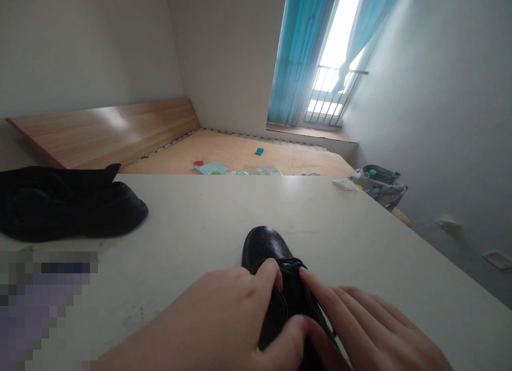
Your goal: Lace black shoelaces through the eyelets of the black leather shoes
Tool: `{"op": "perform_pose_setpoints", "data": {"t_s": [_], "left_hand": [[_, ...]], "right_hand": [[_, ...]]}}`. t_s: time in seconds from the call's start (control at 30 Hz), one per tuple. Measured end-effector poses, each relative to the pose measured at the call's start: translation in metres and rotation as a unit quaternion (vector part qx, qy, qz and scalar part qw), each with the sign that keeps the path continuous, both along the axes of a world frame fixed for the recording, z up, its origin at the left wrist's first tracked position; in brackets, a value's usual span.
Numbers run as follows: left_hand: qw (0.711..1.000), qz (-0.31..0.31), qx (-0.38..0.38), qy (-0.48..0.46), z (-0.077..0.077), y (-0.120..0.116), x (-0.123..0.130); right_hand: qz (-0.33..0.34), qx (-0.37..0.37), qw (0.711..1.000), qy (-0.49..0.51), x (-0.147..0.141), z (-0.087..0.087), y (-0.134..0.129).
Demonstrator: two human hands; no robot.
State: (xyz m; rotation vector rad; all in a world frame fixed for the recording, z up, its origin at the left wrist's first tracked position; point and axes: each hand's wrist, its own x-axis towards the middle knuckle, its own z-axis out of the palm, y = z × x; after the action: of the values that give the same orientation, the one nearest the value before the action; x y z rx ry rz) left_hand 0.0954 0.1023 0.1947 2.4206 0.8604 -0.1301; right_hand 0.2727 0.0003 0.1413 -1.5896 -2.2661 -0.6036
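Nearest, at six o'clock in the view, a black shoe [266,245] rests on the pale tabletop [400,275], its toe pointing toward twelve. The left hand [232,307] comes in from seven, index finger bent over the lacing and thumb lower down, seemingly pinching the upper near the opening. The right hand [372,325] lies at five, fingers pressed together and one tip touching the lace edge; whether its thumb grips anything, I cannot tell.

The shoe should be light, with a grained upper that gives under the fingers and may slide a little where it is glossy. The sole is probably stiffer, so the firmest hold would be low around the heel or midfoot; the laces and tongue would likely shift if pulled. As a hollow thing, it opens toward six, but the hands hide what is inside.

Farther off, at nine, sits a dark bundle [68,205], too black to read as container or footwear. At three lies a small white packet [344,185], contents unclear. Just beyond the table's edge there, an open-topped basket [394,192] holds something green [373,172] among darker, indistinct items.
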Motion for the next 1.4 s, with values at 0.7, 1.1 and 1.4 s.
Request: {"op": "perform_pose_setpoints", "data": {"t_s": [0.7,1.1,1.4], "left_hand": [[0.996,-0.035,0.075,0.029,-0.009,-0.006,-0.001],[0.915,0.083,0.142,-0.367,0.021,-0.006,-0.012],[0.857,0.161,0.03,-0.488,0.025,-0.014,-0.012]], "right_hand": [[-0.033,-0.072,0.995,0.06,-0.004,0.014,0.007],[0.1,0.013,0.845,0.525,-0.001,0.06,0.009],[0.154,-0.058,0.759,0.63,-0.033,0.073,0.04]]}}
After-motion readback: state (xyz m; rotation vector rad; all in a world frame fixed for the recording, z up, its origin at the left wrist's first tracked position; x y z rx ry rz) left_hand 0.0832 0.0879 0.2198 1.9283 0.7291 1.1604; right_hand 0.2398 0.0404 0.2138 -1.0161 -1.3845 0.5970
